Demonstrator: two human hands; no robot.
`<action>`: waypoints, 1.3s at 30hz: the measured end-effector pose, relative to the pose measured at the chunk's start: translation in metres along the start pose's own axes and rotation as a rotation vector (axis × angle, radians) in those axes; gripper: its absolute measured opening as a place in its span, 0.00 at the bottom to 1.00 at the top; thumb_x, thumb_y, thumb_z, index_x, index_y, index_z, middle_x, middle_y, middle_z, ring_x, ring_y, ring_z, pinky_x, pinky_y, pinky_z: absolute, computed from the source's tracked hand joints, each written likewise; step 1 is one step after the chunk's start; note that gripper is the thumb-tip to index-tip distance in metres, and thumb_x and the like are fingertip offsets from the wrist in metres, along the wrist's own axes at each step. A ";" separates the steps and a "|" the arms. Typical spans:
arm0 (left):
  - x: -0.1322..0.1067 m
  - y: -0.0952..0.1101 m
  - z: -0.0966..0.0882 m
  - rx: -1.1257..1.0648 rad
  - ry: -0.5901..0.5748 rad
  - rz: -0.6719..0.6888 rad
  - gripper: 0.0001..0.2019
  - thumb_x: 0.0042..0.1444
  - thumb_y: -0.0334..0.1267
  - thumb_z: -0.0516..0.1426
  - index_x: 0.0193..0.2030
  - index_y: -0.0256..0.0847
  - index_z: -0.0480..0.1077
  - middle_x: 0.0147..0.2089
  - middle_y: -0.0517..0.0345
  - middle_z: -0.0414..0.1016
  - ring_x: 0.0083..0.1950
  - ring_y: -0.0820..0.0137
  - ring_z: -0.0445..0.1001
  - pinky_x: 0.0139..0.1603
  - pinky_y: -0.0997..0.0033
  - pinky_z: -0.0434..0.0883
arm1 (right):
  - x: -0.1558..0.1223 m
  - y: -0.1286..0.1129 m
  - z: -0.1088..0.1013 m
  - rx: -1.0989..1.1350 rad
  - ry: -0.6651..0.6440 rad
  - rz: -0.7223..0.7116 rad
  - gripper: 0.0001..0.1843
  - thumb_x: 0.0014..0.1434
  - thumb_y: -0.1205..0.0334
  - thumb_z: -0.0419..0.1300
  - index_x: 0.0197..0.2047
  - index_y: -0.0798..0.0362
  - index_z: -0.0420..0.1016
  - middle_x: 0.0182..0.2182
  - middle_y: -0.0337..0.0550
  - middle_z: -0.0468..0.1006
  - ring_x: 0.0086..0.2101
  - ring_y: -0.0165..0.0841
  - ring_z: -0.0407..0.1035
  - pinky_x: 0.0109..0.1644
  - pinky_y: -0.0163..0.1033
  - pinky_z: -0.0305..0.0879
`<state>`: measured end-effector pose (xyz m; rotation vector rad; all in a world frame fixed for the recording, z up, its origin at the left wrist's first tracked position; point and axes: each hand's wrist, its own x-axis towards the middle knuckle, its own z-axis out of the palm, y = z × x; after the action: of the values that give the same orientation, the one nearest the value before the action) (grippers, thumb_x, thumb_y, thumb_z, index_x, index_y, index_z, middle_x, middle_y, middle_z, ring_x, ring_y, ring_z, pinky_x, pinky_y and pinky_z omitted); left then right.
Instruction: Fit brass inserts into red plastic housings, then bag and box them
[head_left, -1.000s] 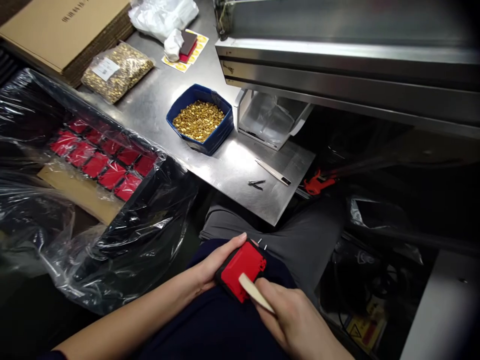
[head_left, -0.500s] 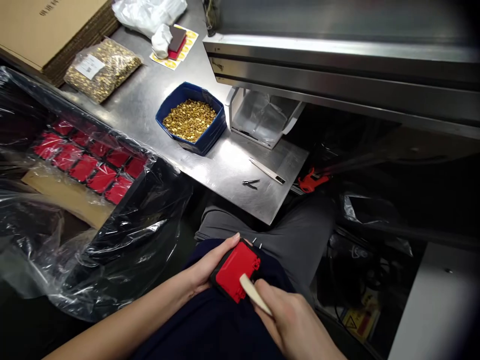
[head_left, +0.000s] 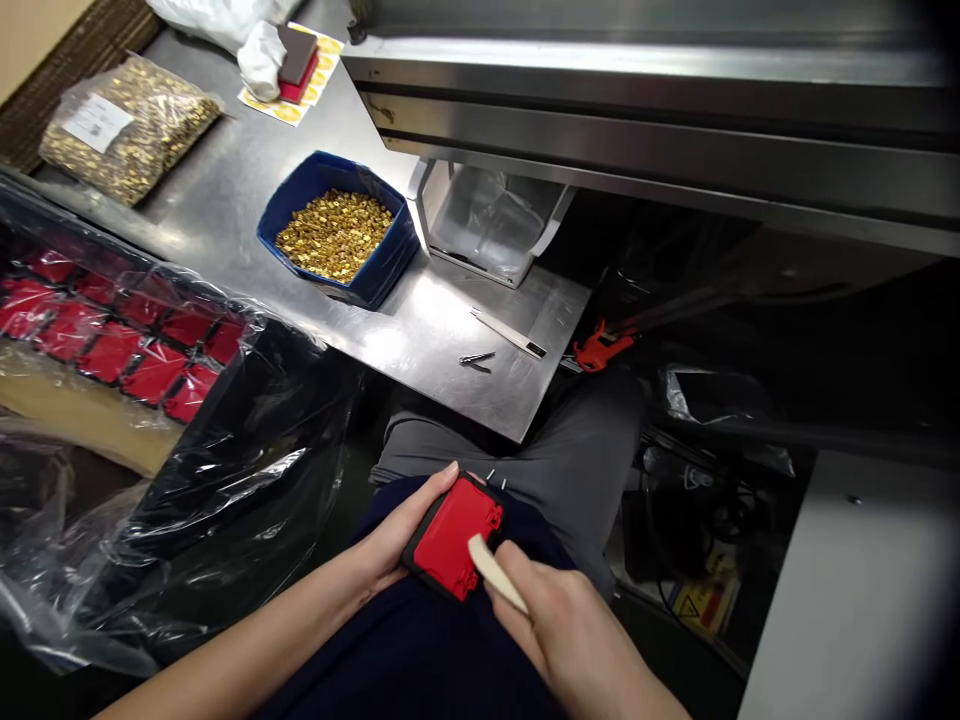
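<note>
My left hand (head_left: 394,535) is closed around a small red plastic part with a black underside (head_left: 451,537), held over my lap; thin metal pins stick out at its far end. My right hand (head_left: 564,625) grips a flat cream-coloured stick (head_left: 495,572) whose rounded tip rests against the near edge of the red part. Both hands sit below the front edge of the steel table (head_left: 442,335).
A blue bin of small brass pieces (head_left: 335,235) stands on the steel table beside a clear plastic tray (head_left: 487,220). A bag of brass pieces (head_left: 124,125) lies at the back left. Red parts (head_left: 124,340) fill a plastic-lined box at left. A thin blade (head_left: 508,333) and tweezers (head_left: 476,359) lie near the table edge.
The view has swung to the right and slightly down, so everything shifts left in the picture. Both hands keep the same grip on the red part and the stick.
</note>
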<state>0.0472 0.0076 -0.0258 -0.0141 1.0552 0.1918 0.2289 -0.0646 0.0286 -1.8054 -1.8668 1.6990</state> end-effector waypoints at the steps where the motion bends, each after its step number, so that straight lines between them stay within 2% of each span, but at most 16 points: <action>1: 0.000 0.000 0.000 -0.003 0.001 0.001 0.21 0.63 0.56 0.58 0.46 0.37 0.77 0.38 0.50 0.82 0.36 0.67 0.79 0.40 0.72 0.75 | 0.000 0.000 0.000 0.018 -0.009 -0.003 0.08 0.71 0.62 0.52 0.51 0.45 0.68 0.35 0.37 0.79 0.29 0.31 0.74 0.31 0.32 0.56; 5: 0.001 -0.001 0.002 -0.003 0.017 -0.028 0.22 0.63 0.57 0.58 0.42 0.36 0.77 0.36 0.51 0.81 0.33 0.69 0.77 0.37 0.73 0.75 | -0.001 0.002 -0.001 0.049 0.075 0.060 0.07 0.72 0.61 0.50 0.49 0.46 0.67 0.33 0.37 0.79 0.29 0.31 0.72 0.31 0.33 0.55; 9: 0.000 0.000 0.004 0.005 0.022 0.030 0.20 0.64 0.54 0.58 0.47 0.38 0.77 0.39 0.50 0.82 0.36 0.67 0.78 0.38 0.72 0.75 | -0.001 0.001 -0.002 0.102 0.013 0.034 0.06 0.71 0.61 0.52 0.49 0.46 0.68 0.33 0.37 0.79 0.28 0.31 0.72 0.31 0.32 0.55; 13: 0.000 0.001 0.003 -0.004 0.058 -0.008 0.21 0.63 0.55 0.58 0.42 0.37 0.77 0.34 0.51 0.80 0.34 0.67 0.78 0.38 0.72 0.76 | 0.002 0.000 -0.002 0.082 0.082 0.086 0.08 0.72 0.60 0.50 0.49 0.47 0.68 0.32 0.38 0.79 0.28 0.32 0.73 0.30 0.33 0.54; 15: 0.000 0.001 0.002 -0.010 0.059 0.006 0.19 0.64 0.53 0.59 0.45 0.38 0.77 0.36 0.52 0.81 0.36 0.66 0.79 0.39 0.71 0.76 | 0.002 0.000 -0.002 0.078 0.042 0.080 0.07 0.72 0.60 0.50 0.46 0.48 0.68 0.30 0.38 0.79 0.27 0.32 0.72 0.29 0.33 0.54; 17: 0.000 0.001 0.003 -0.024 0.047 0.013 0.18 0.64 0.52 0.58 0.48 0.40 0.76 0.39 0.52 0.82 0.37 0.65 0.80 0.41 0.70 0.77 | 0.003 0.000 -0.001 0.074 0.010 0.054 0.07 0.71 0.61 0.51 0.47 0.48 0.69 0.33 0.39 0.80 0.29 0.33 0.74 0.30 0.33 0.55; 20: 0.000 0.001 0.004 -0.058 0.065 -0.013 0.19 0.64 0.54 0.58 0.45 0.38 0.77 0.37 0.51 0.82 0.33 0.66 0.79 0.37 0.71 0.76 | 0.004 0.000 0.000 0.075 0.065 0.092 0.09 0.72 0.60 0.50 0.51 0.48 0.68 0.33 0.39 0.80 0.29 0.34 0.74 0.31 0.34 0.56; 22: 0.000 0.000 0.004 -0.073 0.059 -0.006 0.19 0.64 0.54 0.58 0.46 0.38 0.77 0.36 0.52 0.82 0.32 0.67 0.78 0.36 0.73 0.75 | 0.003 0.001 -0.002 0.095 0.070 0.112 0.09 0.72 0.60 0.49 0.50 0.48 0.68 0.30 0.38 0.79 0.26 0.33 0.72 0.29 0.34 0.54; 25: 0.001 0.000 0.002 -0.062 0.011 0.000 0.19 0.66 0.53 0.57 0.48 0.38 0.77 0.38 0.51 0.82 0.37 0.65 0.80 0.40 0.71 0.76 | 0.004 0.002 -0.006 0.126 0.013 0.034 0.09 0.72 0.60 0.50 0.50 0.47 0.70 0.31 0.37 0.79 0.28 0.32 0.73 0.31 0.33 0.56; 28: 0.003 0.000 -0.003 -0.027 0.009 0.001 0.20 0.66 0.53 0.56 0.47 0.37 0.77 0.38 0.51 0.82 0.36 0.67 0.79 0.41 0.72 0.76 | 0.007 0.002 -0.010 0.107 0.033 -0.002 0.11 0.72 0.60 0.51 0.54 0.45 0.69 0.35 0.38 0.80 0.32 0.33 0.76 0.34 0.33 0.59; 32: 0.003 0.001 -0.004 -0.003 -0.055 -0.008 0.21 0.66 0.53 0.56 0.50 0.36 0.76 0.41 0.48 0.83 0.40 0.64 0.81 0.45 0.70 0.76 | 0.007 -0.002 -0.010 0.054 -0.046 -0.024 0.04 0.70 0.62 0.53 0.45 0.46 0.69 0.31 0.35 0.79 0.28 0.31 0.73 0.31 0.32 0.56; 36: 0.002 0.004 -0.002 0.032 -0.033 0.009 0.20 0.63 0.53 0.58 0.48 0.36 0.77 0.40 0.48 0.83 0.37 0.64 0.80 0.39 0.71 0.76 | 0.005 -0.002 -0.008 -0.027 0.015 -0.022 0.04 0.71 0.61 0.53 0.47 0.47 0.67 0.35 0.37 0.80 0.31 0.32 0.75 0.32 0.33 0.56; 39: 0.001 0.005 -0.003 0.048 -0.031 0.022 0.20 0.64 0.54 0.58 0.48 0.37 0.76 0.39 0.49 0.82 0.37 0.65 0.80 0.39 0.71 0.75 | 0.003 -0.003 -0.005 -0.029 -0.032 -0.002 0.03 0.71 0.61 0.52 0.44 0.47 0.66 0.31 0.35 0.79 0.27 0.30 0.73 0.29 0.32 0.55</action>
<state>0.0441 0.0122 -0.0275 0.0431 1.0288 0.1859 0.2292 -0.0581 0.0309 -1.7962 -1.9154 1.7191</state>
